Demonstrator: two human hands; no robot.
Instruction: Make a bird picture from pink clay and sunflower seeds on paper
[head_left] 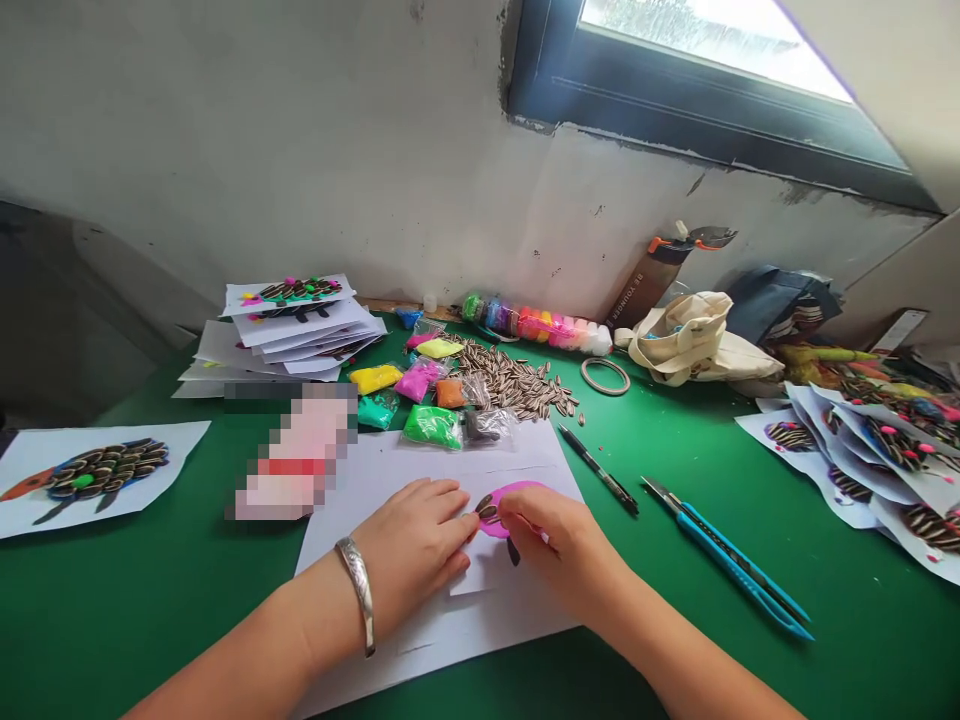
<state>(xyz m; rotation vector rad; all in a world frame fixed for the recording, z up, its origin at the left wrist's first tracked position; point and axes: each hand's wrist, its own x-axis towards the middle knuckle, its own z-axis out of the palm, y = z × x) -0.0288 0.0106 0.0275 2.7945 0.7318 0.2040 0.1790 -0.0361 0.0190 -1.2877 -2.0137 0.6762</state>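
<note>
A small white card bearing a pink clay shape lies on larger white sheets. Striped seeds are set at the left end of the pink clay, and a dark piece sticks out below it. My left hand, with a silver bracelet at its wrist, rests on the paper, its fingers spread and the fingertips beside the seeds. Over the right part of the pink clay, my right hand has its fingers pinched together; whatever is between them is too hidden to make out.
Behind the sheets are bagged coloured clays and a seed pile. To the right lie a pen, blue tweezers and seed pictures. A paper stack and a fish picture are left.
</note>
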